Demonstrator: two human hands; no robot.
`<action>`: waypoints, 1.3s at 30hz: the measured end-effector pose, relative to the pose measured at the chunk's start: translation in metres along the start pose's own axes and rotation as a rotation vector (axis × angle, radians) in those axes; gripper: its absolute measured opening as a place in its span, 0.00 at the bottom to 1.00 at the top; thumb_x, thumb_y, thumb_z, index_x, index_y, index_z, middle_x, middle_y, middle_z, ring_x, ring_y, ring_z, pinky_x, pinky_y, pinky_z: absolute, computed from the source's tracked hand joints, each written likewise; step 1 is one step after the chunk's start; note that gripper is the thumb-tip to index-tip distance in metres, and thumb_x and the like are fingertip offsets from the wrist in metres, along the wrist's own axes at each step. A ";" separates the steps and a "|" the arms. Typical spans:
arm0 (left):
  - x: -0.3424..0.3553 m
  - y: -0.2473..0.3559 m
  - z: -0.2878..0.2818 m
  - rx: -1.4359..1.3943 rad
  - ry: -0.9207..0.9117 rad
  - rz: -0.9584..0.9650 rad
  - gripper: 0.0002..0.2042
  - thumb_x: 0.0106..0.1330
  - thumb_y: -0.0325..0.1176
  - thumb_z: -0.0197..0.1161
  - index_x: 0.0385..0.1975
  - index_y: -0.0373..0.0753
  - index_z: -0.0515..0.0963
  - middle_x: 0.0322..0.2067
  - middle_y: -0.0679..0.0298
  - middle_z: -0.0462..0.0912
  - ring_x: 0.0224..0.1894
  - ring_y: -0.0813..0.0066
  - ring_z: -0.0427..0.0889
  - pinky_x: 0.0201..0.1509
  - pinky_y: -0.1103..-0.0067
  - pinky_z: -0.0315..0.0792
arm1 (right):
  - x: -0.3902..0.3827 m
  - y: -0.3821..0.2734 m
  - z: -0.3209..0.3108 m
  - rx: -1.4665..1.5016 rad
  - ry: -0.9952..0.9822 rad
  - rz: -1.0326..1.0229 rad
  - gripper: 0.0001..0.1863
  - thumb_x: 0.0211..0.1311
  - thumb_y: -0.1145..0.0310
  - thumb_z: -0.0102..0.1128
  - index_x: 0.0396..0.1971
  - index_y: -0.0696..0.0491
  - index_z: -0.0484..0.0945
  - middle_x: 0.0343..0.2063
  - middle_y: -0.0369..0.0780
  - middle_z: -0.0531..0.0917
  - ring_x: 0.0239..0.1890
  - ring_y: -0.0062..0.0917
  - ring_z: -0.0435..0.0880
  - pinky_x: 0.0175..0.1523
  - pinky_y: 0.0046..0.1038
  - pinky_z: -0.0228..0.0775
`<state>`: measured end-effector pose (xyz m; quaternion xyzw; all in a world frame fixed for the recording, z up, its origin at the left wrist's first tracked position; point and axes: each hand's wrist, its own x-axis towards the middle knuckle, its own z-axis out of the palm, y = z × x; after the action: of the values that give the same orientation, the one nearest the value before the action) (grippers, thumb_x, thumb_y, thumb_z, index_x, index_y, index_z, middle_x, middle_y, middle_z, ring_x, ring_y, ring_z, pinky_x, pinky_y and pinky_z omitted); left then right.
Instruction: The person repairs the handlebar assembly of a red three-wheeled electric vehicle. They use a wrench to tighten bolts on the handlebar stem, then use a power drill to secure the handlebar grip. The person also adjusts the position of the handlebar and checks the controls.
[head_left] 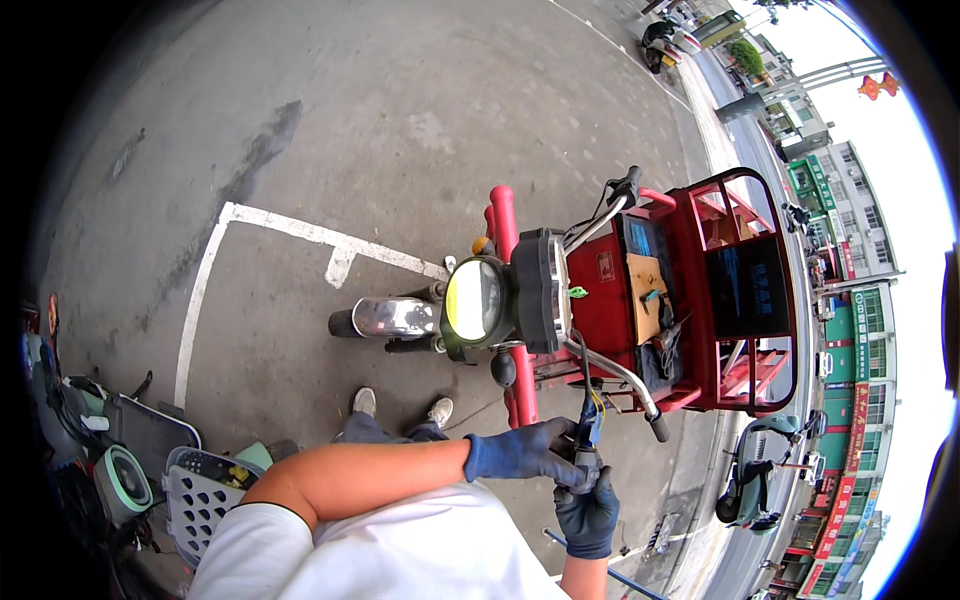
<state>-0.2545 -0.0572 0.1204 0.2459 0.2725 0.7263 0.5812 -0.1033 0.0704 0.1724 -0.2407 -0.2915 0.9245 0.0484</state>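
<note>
My left hand (525,450), in a dark blue work glove, reaches across in front of my white shirt. Its fingers close on a small dark grey switch housing (586,466). Gloved the same way, my right hand (588,515) grips this housing from below. A blue piece (590,425) and thin yellow wires (599,402) show just above it. From there a black cable (584,368) leads up to the handlebar (625,375) of a red cargo tricycle (680,270). The inner side of the housing is hidden by my fingers.
The tricycle's round headlamp (476,300) and chrome front mudguard (392,317) stand before me. On its seat area lie cardboard (645,300) and a power drill (667,340). Left of me are a perforated grey crate (205,500) and clutter. A scooter (760,470) is parked at right.
</note>
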 end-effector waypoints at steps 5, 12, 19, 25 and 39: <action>0.002 -0.005 -0.004 -0.021 -0.035 0.016 0.36 0.57 0.32 0.73 0.61 0.31 0.58 0.56 0.54 0.74 0.60 0.65 0.72 0.64 0.69 0.68 | -0.001 0.003 0.000 0.063 -0.001 -0.015 0.29 0.73 0.57 0.47 0.67 0.56 0.56 0.56 0.45 0.74 0.48 0.33 0.79 0.48 0.39 0.76; -0.004 0.000 -0.006 -0.064 -0.050 0.004 0.37 0.57 0.30 0.73 0.63 0.34 0.58 0.57 0.54 0.72 0.59 0.65 0.72 0.64 0.68 0.68 | 0.003 0.010 0.030 0.119 0.046 -0.021 0.28 0.72 0.55 0.43 0.65 0.57 0.60 0.54 0.48 0.75 0.46 0.35 0.81 0.46 0.39 0.77; -0.007 0.016 -0.002 -0.046 -0.076 -0.066 0.39 0.54 0.30 0.73 0.64 0.35 0.58 0.59 0.57 0.69 0.61 0.65 0.69 0.59 0.70 0.70 | 0.013 0.009 0.020 -0.097 -0.027 -0.062 0.27 0.67 0.56 0.51 0.61 0.55 0.64 0.48 0.47 0.78 0.45 0.34 0.80 0.44 0.34 0.76; -0.005 0.032 0.001 -0.134 -0.098 -0.101 0.38 0.56 0.27 0.70 0.66 0.36 0.56 0.59 0.58 0.68 0.60 0.69 0.71 0.60 0.72 0.71 | 0.010 0.009 0.033 -0.113 0.064 -0.135 0.33 0.64 0.58 0.55 0.64 0.61 0.61 0.55 0.48 0.74 0.56 0.34 0.76 0.61 0.37 0.68; 0.010 0.006 -0.023 0.421 -0.042 -0.252 0.34 0.63 0.31 0.65 0.68 0.33 0.56 0.60 0.54 0.68 0.59 0.67 0.73 0.62 0.73 0.69 | 0.008 -0.011 -0.044 -0.325 0.301 -0.189 0.29 0.61 0.61 0.60 0.59 0.57 0.67 0.41 0.42 0.80 0.38 0.27 0.81 0.46 0.30 0.75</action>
<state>-0.2762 -0.0514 0.1086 0.3407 0.4341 0.5700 0.6088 -0.0905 0.1037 0.1435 -0.3522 -0.4470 0.8106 0.1382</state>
